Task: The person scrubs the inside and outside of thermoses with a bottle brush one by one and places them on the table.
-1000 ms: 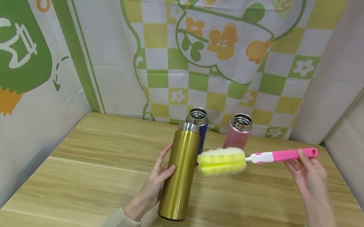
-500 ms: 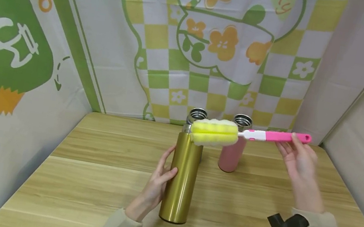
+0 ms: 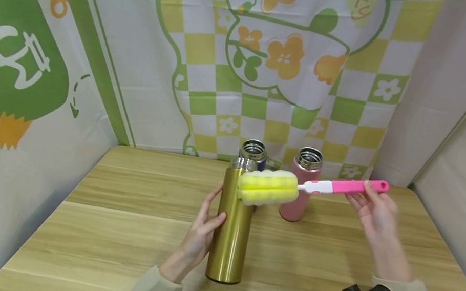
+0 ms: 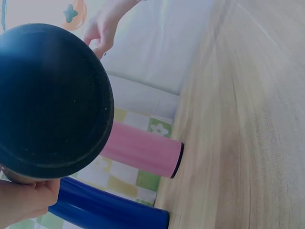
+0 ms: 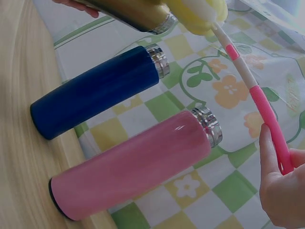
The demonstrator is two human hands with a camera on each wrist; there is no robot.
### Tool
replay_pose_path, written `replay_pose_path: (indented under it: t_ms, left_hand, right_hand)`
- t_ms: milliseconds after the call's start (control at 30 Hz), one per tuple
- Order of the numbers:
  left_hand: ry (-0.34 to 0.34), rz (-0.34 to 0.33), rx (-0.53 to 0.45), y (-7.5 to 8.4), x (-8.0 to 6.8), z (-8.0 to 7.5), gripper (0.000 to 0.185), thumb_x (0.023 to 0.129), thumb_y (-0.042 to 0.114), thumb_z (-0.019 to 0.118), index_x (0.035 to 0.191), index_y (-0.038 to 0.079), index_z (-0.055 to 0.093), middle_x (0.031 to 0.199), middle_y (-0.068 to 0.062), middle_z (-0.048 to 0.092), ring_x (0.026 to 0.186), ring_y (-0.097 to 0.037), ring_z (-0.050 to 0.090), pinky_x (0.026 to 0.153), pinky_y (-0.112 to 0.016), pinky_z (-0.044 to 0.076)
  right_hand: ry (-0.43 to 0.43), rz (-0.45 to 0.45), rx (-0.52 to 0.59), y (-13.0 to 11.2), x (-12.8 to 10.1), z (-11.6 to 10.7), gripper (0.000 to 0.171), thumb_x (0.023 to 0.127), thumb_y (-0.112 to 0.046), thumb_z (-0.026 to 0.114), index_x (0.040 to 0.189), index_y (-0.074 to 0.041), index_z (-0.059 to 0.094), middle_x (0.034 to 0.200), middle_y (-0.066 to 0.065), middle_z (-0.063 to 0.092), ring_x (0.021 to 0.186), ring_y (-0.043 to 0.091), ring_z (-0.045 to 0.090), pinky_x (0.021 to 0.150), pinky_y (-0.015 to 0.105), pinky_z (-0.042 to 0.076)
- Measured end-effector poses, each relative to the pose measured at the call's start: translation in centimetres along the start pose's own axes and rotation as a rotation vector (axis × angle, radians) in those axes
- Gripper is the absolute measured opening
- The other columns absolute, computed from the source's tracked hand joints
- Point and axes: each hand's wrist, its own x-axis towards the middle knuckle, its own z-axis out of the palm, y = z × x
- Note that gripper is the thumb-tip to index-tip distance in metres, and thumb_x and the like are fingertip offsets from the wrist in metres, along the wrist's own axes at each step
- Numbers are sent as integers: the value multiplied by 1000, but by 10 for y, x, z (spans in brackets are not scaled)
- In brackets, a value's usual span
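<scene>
My gold bottle (image 3: pixel 232 226) stands upright near the middle of the desk (image 3: pixel 106 227), and my left hand (image 3: pixel 199 233) curls round its side to steady it. My right hand (image 3: pixel 373 212) pinches the far end of the pink handle of the bottle brush (image 3: pixel 300 186), whose yellow sponge head (image 3: pixel 267 188) hangs just beside the bottle's open steel mouth, not inside it. Behind, toward the back edge of the desk, stand a blue bottle (image 3: pixel 254 153) and a pink bottle (image 3: pixel 299 186), both open. I judge the risk is in the aim: held so far from the sponge, the head could wobble, catch the rim and tip the tall bottle, or swing back and knock the pink one over.
</scene>
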Motion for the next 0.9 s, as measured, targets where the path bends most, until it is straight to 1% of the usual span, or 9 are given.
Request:
replay_pose_path:
  t_ms: [133, 300, 400, 600, 767, 900]
  left_hand:
    - [16, -4, -15, 1, 0, 0, 56, 93, 8, 39, 140, 23, 13, 101, -8, 57, 89, -19, 58, 82, -35, 43]
    - [31, 9, -28, 3, 2, -1, 55, 94, 9, 38, 140, 24, 12, 97, -7, 58, 86, -17, 58, 81, -33, 44]
    - [42, 23, -32, 4, 4, -1, 55, 93, 9, 38, 140, 23, 12, 94, -6, 58, 85, -16, 59, 80, -32, 44]
    - [56, 36, -61, 5, 6, -2, 56, 93, 7, 38, 140, 23, 12, 98, -10, 57, 89, -19, 59, 82, -34, 44]
    - [53, 58, -74, 5, 7, -3, 56, 93, 6, 38, 140, 21, 11, 100, -9, 58, 90, -20, 59, 82, -35, 44]
    - [45, 82, -70, 5, 7, -3, 57, 92, 9, 42, 140, 22, 13, 99, -7, 59, 90, -20, 59, 81, -35, 45]
  right_hand:
    - [-30, 17, -73, 4, -3, -4, 4, 87, 3, 48, 88, 3, 52, 83, 17, 62, 77, 26, 64, 75, 33, 49]
    - [-84, 45, -146, 10, -8, -10, 6, 89, 1, 46, 90, 2, 52, 84, 16, 63, 77, 25, 64, 75, 32, 50]
    - [-115, 59, -163, 12, -10, -13, 8, 90, 1, 44, 90, 2, 52, 86, 16, 64, 78, 25, 64, 75, 32, 49]
    - [-137, 93, -190, 16, -17, -17, 11, 90, 1, 42, 93, 2, 52, 88, 17, 64, 80, 25, 64, 76, 31, 49]
    - [-163, 103, -210, 19, -20, -21, 12, 91, 1, 41, 92, 2, 54, 86, 16, 64, 78, 24, 64, 74, 30, 50]
    - [-177, 111, -232, 20, -22, -22, 12, 91, 2, 41, 90, 1, 54, 85, 15, 64, 77, 24, 64, 74, 30, 50]
